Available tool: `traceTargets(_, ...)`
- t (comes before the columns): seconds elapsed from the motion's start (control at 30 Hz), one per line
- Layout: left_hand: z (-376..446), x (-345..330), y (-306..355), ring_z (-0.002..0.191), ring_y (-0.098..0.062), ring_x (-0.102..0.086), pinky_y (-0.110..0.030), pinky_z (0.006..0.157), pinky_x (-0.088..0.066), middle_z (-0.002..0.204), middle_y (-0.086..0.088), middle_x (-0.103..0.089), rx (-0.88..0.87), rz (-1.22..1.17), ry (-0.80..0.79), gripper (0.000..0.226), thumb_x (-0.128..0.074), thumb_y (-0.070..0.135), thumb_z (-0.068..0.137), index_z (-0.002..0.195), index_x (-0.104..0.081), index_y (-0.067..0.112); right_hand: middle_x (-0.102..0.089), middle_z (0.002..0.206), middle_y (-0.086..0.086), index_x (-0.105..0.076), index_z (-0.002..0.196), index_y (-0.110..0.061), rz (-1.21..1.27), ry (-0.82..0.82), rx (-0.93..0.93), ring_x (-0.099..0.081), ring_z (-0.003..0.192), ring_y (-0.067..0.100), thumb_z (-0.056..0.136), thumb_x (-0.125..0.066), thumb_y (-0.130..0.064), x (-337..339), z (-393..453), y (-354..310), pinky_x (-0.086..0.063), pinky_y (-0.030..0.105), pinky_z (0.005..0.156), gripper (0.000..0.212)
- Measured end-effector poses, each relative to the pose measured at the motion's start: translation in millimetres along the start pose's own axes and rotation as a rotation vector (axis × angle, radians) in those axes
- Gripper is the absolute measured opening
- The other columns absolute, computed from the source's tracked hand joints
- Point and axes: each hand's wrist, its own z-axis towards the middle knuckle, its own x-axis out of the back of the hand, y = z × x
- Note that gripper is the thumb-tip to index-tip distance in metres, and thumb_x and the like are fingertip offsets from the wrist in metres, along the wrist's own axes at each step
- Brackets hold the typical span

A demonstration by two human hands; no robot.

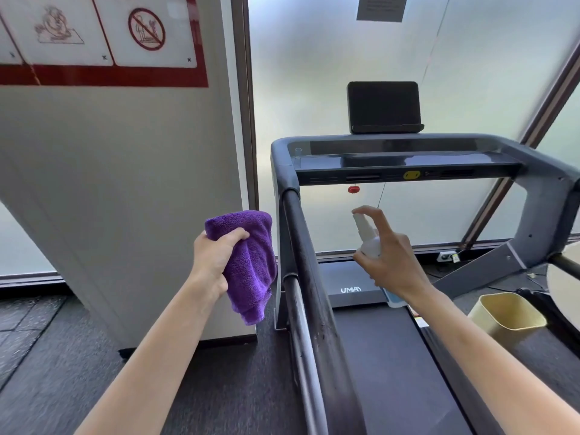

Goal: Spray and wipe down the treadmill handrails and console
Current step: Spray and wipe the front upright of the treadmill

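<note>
Treadmill [408, 158] fills the centre and right of the view, running from the console at the top down to the belt at the bottom edge. Left hand [216, 259] is fisted round a bunched purple cloth [248, 262], thumb over the top fold, loose end hanging below the fist; it is held in the air just left of the left handrail [309, 271], not touching it. Right hand [392, 255] grips a small white spray bottle [367, 237] just right of that handrail, over the front of the belt; fingers wrap the body, index finger is crooked over the nozzle top, nozzle aimed toward the rail. Can't tell whether the pump is pressed. Handrail is a dark bar running up to the console corner, surface streaky/speckled, with a lighter metal bar alongside on its left. Console [408, 166] spans the top of the rails: yellow button [411, 175] mid-front, red safety clip [353, 189] hanging below it to the left, black tablet stand [384, 108] on top. Motor cover [351, 285] reads UMAY, beyond the belt [392, 372]. Right of the treadmill: pale yellow bin [505, 315] on the dark floor. Left of it: white pillar [125, 183] carrying a red-bordered safety sign [103, 39]. Frosted window [314, 73] behind the console.
</note>
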Motion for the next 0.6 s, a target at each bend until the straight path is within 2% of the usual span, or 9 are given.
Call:
traceTargets(0.13, -8.0, -4.4, -2.0, 0.073, -0.021, -0.065, -0.03, 0.063, -0.053, 0.086, -0.007, -0.068, -0.006, -0.007, -0.009, 0.024, -0.072, 0.003, 0.08, 0.102, -0.065, 0.011, -0.058, 0.079, 0.023, -0.036, 0.131, -0.04, 0.021, -0.005, 0.017, -0.056, 0.055, 0.039, 0.083, -0.059, -0.001, 2.7, -9.2, -4.0, -0.052, 0.054, 0.048, 0.066)
traceTargets(0.4, -23.3, -0.1, -11.6, 0.077, -0.022, -0.066, -0.031, 0.067, -0.054, 0.087, -0.006, -0.069, -0.01, -0.003, 0.008, 0.022, -0.072, 0.003, 0.08, 0.099, -0.065, 0.012, -0.054, 0.065, 0.023, -0.04, 0.129, -0.042, 0.054, 0.001, 0.01, -0.05, 0.051, 0.037, 0.082, -0.059, 0.0, 14.1, -35.9, -2.0, -0.052, 0.048, 0.049, 0.066)
traceTargets(0.47, -28.1, 2.1, -14.6, 0.078, -0.022, -0.066, -0.032, 0.067, -0.055, 0.088, -0.006, -0.069, -0.008, -0.002, 0.015, 0.023, -0.072, 0.004, 0.08, 0.101, -0.065, 0.012, -0.051, 0.06, 0.019, -0.041, 0.127, -0.043, 0.063, 0.001, 0.014, -0.045, 0.047, 0.029, 0.082, -0.061, -0.001, 16.3, -44.4, 0.0, -0.05, 0.041, 0.048, 0.065)
traceTargets(0.53, -33.6, 3.3, -17.5, 0.078, -0.021, -0.066, -0.031, 0.067, -0.054, 0.088, -0.005, -0.069, -0.005, -0.004, 0.021, 0.023, -0.072, 0.004, 0.08, 0.1, -0.064, 0.012, -0.047, 0.056, 0.012, -0.043, 0.125, -0.043, 0.051, 0.004, 0.026, -0.037, 0.046, 0.014, 0.082, -0.061, -0.001, 17.9, -51.3, 1.2, -0.044, 0.027, 0.048, 0.062)
traceTargets(0.6, -39.4, 3.3, -19.5, 0.077, -0.021, -0.066, -0.031, 0.066, -0.054, 0.087, -0.005, -0.068, -0.006, -0.002, 0.024, 0.022, -0.072, 0.004, 0.081, 0.099, -0.064, 0.013, -0.042, 0.052, -0.001, -0.047, 0.124, -0.036, 0.048, 0.033, 0.022, -0.039, 0.049, 0.011, 0.08, -0.061, 0.001, 19.6, -56.8, 0.4, -0.035, 0.015, 0.047, 0.059)
